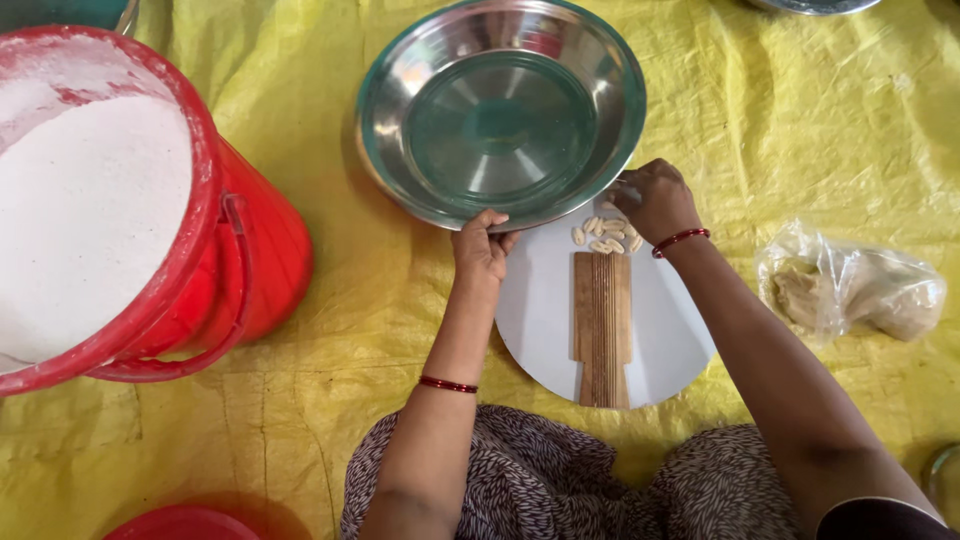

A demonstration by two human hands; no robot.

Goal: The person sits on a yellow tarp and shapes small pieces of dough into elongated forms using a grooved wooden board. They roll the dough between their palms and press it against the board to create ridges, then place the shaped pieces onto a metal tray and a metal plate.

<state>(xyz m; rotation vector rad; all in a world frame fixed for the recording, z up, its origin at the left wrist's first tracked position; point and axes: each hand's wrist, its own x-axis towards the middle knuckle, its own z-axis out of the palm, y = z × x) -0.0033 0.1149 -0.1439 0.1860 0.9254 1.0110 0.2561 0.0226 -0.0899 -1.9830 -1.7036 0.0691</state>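
Note:
A wide steel bowl [500, 40] sits on the yellow sheet, its near rim over the far edge of a round white board [540, 320]. My left hand [482, 248] grips the bowl's near rim. My right hand [653, 198] is at the rim's right side, fingers curled by it; whether it holds anything is unclear. On the white board lies a ridged wooden paddle [602, 325]. Several small shaped dough pieces [606, 235] lie at the paddle's far end, between my hands.
A red bucket [255, 260] full of white flour [80, 210] stands at the left. A clear plastic bag with a dough lump [850, 290] lies at the right. A red rim [180, 522] shows at the bottom left, a steel rim [815, 5] at the top right.

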